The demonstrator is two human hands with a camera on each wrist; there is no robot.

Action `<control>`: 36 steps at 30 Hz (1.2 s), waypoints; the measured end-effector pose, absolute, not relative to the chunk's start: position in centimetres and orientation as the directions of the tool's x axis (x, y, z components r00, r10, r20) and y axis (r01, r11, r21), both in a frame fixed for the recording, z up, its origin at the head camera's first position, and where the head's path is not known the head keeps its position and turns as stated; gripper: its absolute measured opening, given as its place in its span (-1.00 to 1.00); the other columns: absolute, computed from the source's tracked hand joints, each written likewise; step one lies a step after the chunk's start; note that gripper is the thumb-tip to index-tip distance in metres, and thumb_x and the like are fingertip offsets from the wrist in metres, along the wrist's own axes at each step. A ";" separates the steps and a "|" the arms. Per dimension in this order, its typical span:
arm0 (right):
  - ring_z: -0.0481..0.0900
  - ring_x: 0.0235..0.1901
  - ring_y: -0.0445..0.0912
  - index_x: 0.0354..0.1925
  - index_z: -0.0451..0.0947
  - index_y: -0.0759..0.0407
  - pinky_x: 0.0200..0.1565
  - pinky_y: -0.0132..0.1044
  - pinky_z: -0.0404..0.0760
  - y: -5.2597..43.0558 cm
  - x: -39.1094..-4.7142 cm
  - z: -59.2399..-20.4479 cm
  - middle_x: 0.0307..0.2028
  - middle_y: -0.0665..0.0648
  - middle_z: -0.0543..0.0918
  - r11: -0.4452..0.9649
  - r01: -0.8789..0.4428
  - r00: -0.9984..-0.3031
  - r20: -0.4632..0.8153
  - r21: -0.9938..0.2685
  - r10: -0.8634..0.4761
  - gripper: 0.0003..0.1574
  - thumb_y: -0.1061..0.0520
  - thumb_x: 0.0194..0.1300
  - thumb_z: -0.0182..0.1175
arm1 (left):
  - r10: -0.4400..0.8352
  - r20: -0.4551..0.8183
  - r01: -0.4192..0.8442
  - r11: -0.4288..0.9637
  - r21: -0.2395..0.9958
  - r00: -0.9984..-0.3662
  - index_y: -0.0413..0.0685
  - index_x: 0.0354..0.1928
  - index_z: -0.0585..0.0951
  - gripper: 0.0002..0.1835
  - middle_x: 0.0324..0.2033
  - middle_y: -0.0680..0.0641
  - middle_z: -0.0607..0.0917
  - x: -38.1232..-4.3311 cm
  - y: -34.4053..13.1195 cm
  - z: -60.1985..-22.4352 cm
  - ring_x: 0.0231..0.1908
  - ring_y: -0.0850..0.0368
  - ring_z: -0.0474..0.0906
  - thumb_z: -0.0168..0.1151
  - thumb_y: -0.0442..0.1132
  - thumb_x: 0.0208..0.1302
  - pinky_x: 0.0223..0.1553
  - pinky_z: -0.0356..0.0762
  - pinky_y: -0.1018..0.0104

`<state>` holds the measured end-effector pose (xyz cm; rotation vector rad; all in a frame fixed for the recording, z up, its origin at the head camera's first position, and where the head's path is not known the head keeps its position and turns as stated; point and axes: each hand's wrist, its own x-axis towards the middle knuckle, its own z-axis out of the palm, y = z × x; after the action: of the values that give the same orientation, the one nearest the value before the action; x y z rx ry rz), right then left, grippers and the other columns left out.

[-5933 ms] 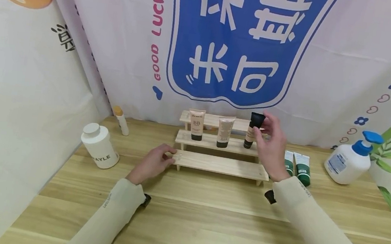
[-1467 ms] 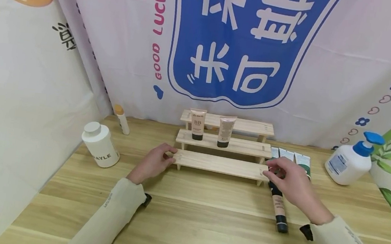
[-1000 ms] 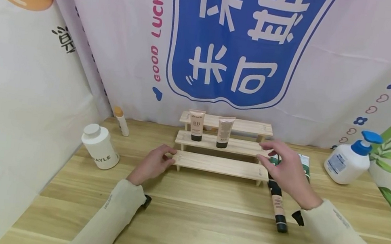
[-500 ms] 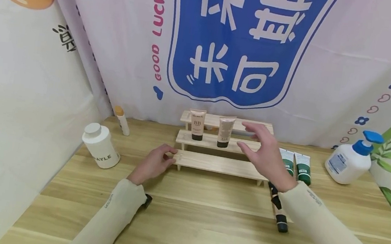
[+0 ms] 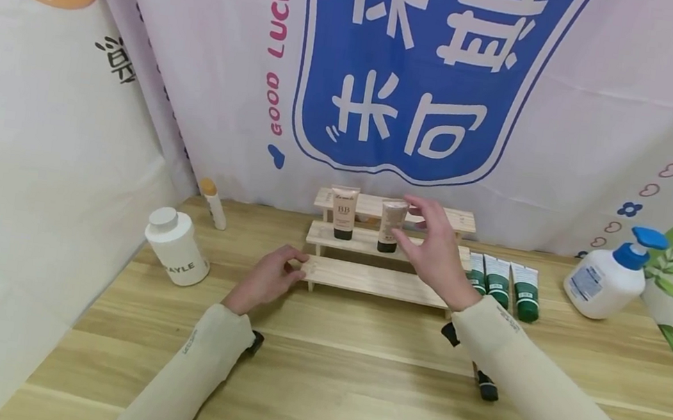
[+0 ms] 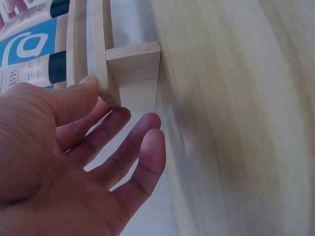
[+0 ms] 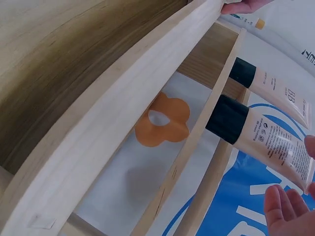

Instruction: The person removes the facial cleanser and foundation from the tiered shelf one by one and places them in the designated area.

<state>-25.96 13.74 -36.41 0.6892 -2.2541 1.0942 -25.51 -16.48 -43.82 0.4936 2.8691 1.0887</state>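
Note:
A three-step wooden shelf rack point(image 5: 375, 280) stands on the table. At the left end of its lowest step, my left hand point(image 5: 268, 279) pinches the board, thumb on top and fingers beneath in the left wrist view. Two beige BB cream tubes with black caps stand cap-down on the middle step. My right hand point(image 5: 436, 257) has thumb and fingers around the upper part of the right BB cream tube point(image 7: 268, 135); it still stands on the step. The left BB cream tube point(image 5: 345, 211) stands apart from both hands. A black-and-beige tube point(image 5: 488, 387) lies mostly hidden under my right sleeve.
Several green-and-white tubes point(image 5: 496, 283) lie right of the rack, with a white pump bottle point(image 5: 601, 281) beyond. At left stand a white jar point(image 5: 178, 246) and a slim orange-capped stick point(image 5: 214, 204). A printed curtain point(image 5: 234, 71) hangs close behind.
My right hand, earlier holding a third tube on the middle step, left it on the table at right, then moved left to the right BB cream tube. My left hand stays on the rack.

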 end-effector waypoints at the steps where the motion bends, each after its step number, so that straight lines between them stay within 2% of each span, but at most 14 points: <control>1: 0.46 0.00 0.10 0.21 0.35 0.24 -0.08 -0.03 0.54 13.7 -26.0 -36.4 0.05 0.20 0.45 0.538 -0.643 -0.728 0.655 -0.546 -0.206 -0.30 0.28 0.12 0.37 | 0.305 0.081 0.282 0.704 0.652 -0.949 -0.13 0.08 0.54 -0.70 -0.01 -0.09 0.53 -25.6 -16.4 -43.8 -0.18 0.07 0.52 0.19 -0.29 0.32 -0.19 0.52 0.20; 6: 0.50 -0.01 0.00 0.19 0.34 0.22 -0.06 -0.10 0.55 13.6 -26.1 -36.3 0.03 0.16 0.49 0.537 -0.608 -0.760 0.625 -0.585 -0.179 -0.35 0.26 0.16 0.34 | 0.307 0.079 0.283 0.710 0.645 -0.949 -0.12 0.09 0.54 -0.70 -0.02 -0.07 0.53 -25.7 -16.3 -43.6 -0.18 0.08 0.51 0.19 -0.29 0.33 -0.19 0.51 0.19; 12: 0.54 -0.15 -0.07 0.18 0.27 0.14 -0.07 -0.18 0.55 13.2 -26.0 -36.9 -0.06 0.14 0.56 0.516 -0.570 -0.788 0.604 -0.640 -0.121 -0.40 0.26 0.23 0.27 | 0.313 0.087 0.293 0.709 0.641 -0.946 -0.14 0.08 0.54 -0.70 -0.03 -0.08 0.53 -25.7 -16.3 -43.4 -0.19 0.07 0.52 0.19 -0.29 0.32 -0.19 0.51 0.19; 18: 0.55 -0.19 -0.10 0.11 0.33 0.14 -0.11 -0.20 0.57 13.4 -25.9 -37.4 -0.13 0.14 0.58 0.483 -0.622 -0.724 0.688 -0.617 -0.054 -0.50 0.27 0.24 0.26 | 0.306 0.070 0.276 0.708 0.650 -0.950 -0.13 0.09 0.54 -0.70 -0.01 -0.08 0.53 -25.6 -16.2 -43.5 -0.17 0.07 0.52 0.19 -0.30 0.33 -0.20 0.52 0.20; 25: 0.58 -0.19 -0.07 0.11 0.35 0.17 -0.11 -0.19 0.58 14.4 -24.8 -36.4 -0.12 0.13 0.59 0.442 -0.665 -0.685 0.728 -0.603 -0.038 -0.49 0.29 0.22 0.27 | 0.311 0.069 0.278 0.701 0.656 -0.948 -0.13 0.09 0.54 -0.70 0.01 -0.09 0.51 -25.5 -16.3 -43.6 -0.15 0.06 0.53 0.18 -0.30 0.33 -0.18 0.53 0.19; 29: 0.58 -0.22 -0.05 0.10 0.38 0.20 -0.15 -0.25 0.58 15.1 -24.3 -36.1 -0.14 0.14 0.60 0.425 -0.695 -0.652 0.758 -0.580 -0.031 -0.48 0.33 0.18 0.29 | 0.310 0.067 0.276 0.705 0.653 -0.948 -0.13 0.09 0.53 -0.69 0.02 -0.09 0.51 -25.4 -16.4 -43.5 -0.15 0.05 0.53 0.18 -0.30 0.33 -0.18 0.53 0.19; 36: 0.57 -0.29 0.07 0.06 0.37 0.40 -0.19 -0.42 0.52 16.0 -22.3 -34.5 -0.21 0.31 0.58 0.424 -0.731 -0.597 0.802 -0.535 -0.017 -0.48 0.50 0.12 0.24 | 0.314 0.069 0.280 0.701 0.656 -0.947 -0.14 0.10 0.53 -0.69 0.02 -0.10 0.51 -25.3 -16.5 -43.4 -0.14 0.04 0.54 0.18 -0.30 0.33 -0.19 0.53 0.18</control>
<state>-22.28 16.00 -34.53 0.6330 -1.9354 1.2190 -25.26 -16.46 -43.45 0.4982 2.8523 1.0886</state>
